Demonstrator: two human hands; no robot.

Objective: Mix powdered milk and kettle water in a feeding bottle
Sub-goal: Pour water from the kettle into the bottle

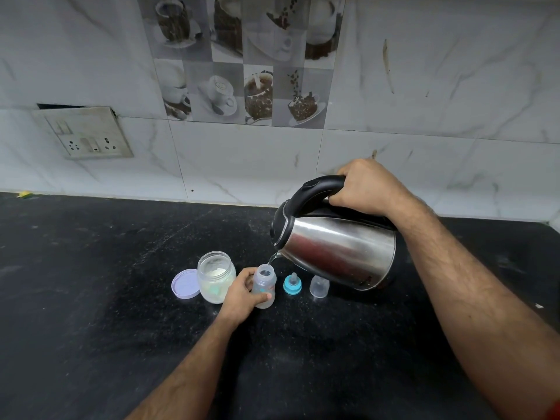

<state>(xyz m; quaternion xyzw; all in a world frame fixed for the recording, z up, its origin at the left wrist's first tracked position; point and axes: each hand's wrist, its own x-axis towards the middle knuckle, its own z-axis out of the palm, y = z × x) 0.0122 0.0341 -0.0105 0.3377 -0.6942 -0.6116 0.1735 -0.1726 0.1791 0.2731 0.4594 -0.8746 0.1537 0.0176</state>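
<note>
A clear feeding bottle (265,282) stands upright and uncapped on the black counter (91,283). My left hand (242,295) grips its body from the left. My right hand (366,187) holds the black handle of a steel kettle (336,247), tilted left above the counter. A thin stream of water runs from the spout (277,255) into the bottle's mouth. To the left of the bottle stands an open glass jar (215,280) with white milk powder inside.
The jar's lilac lid (185,284) lies flat left of the jar. A blue teat ring (292,284) and a clear bottle cap (319,286) sit right of the bottle, under the kettle. A tiled wall with a socket plate (86,134) rises behind the counter.
</note>
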